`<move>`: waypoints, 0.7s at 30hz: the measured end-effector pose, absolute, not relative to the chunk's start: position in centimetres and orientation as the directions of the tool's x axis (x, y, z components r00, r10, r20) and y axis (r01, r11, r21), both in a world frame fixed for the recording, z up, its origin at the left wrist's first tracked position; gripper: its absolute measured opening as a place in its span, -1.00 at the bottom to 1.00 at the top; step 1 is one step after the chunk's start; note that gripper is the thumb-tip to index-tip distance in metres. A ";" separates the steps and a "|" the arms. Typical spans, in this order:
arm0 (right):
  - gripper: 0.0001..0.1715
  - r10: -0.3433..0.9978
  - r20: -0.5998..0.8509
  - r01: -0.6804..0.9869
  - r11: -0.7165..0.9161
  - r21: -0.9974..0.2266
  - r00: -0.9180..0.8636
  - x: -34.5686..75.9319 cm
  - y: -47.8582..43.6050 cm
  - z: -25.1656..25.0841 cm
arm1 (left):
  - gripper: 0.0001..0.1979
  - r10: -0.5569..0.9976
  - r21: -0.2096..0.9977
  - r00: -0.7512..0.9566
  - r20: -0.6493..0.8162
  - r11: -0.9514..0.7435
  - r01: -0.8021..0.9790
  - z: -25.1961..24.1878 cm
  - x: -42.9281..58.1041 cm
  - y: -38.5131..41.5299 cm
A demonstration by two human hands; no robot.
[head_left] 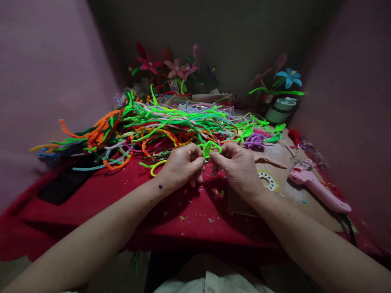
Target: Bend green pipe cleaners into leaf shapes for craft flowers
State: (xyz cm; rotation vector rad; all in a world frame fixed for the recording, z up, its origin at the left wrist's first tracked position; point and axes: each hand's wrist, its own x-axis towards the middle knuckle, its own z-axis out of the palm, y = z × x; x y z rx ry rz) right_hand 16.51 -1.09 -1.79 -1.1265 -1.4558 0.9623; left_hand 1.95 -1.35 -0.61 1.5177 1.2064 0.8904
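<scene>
A bright green pipe cleaner (207, 149), bent into leaf-like loops, is held up between my two hands over the front of the table. My left hand (184, 163) pinches it from the left with thumb and forefinger. From the right, my right hand (237, 166) grips the same piece, its fingers closed around one end. Just behind the hands lies a large heap of loose pipe cleaners (183, 122) in green, orange, white and other colours. A yellow scissors handle (158, 167) shows beside my left hand, the rest of it hidden.
On a cardboard sheet (293, 195) at the right are a pink glue gun (319, 187), a tape roll (268, 181) and a purple pipe-cleaner bundle (254, 141). A black phone (65, 185) lies at left. Pipe-cleaner flowers (175, 69) and a pale green bottle (281, 110) stand behind.
</scene>
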 end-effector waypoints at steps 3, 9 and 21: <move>-0.79 0.972 0.228 0.235 0.233 -0.944 -0.049 16.5 -1.2 -1.8 | -0.91 0.979 0.956 0.202 -0.019 -0.041 0.291 -0.7 2.0 -1.4; -0.78 0.989 0.132 0.165 0.143 -0.976 -0.072 16.3 -1.2 -1.3 | -0.92 0.979 0.954 0.199 -0.039 -0.023 0.299 -0.8 2.3 -1.5; -0.74 0.985 0.018 -0.135 -0.005 -0.991 -0.173 16.5 -0.7 -1.7 | -0.85 0.940 0.991 0.324 -0.104 0.125 -0.043 -0.8 1.4 -1.0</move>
